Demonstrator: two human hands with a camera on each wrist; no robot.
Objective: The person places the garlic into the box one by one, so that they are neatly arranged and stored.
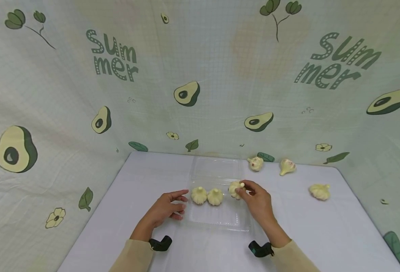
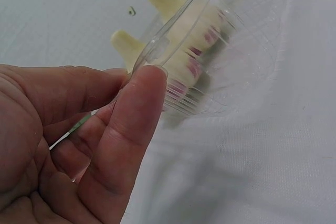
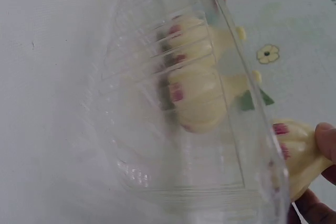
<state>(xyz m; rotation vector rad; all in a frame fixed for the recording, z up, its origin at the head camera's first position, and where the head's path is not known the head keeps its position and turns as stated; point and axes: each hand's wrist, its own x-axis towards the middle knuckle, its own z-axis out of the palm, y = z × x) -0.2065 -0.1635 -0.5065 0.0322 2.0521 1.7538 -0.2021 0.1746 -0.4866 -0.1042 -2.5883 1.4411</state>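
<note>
A clear plastic box (image 1: 213,218) with its lid (image 1: 217,166) folded back lies on the table. Two garlic bulbs, the left one (image 1: 199,195) and the other (image 1: 215,197), sit side by side in it, stems up. At the box's left edge, my left hand (image 1: 166,208) pinches the rim between thumb and finger, as the left wrist view shows. My right hand (image 1: 259,202) holds a third garlic bulb (image 1: 234,190) by thumb and fingers over the right part of the box. In the right wrist view this bulb (image 3: 295,153) appears tilted, just beyond the rim.
Several loose garlic bulbs lie to the right: one (image 1: 256,163) at the back beside the lid, another (image 1: 287,166) near the back edge, and one (image 1: 320,192) farther right. A printed cloth (image 1: 220,68) rises behind the white table (image 1: 145,177) and at both sides.
</note>
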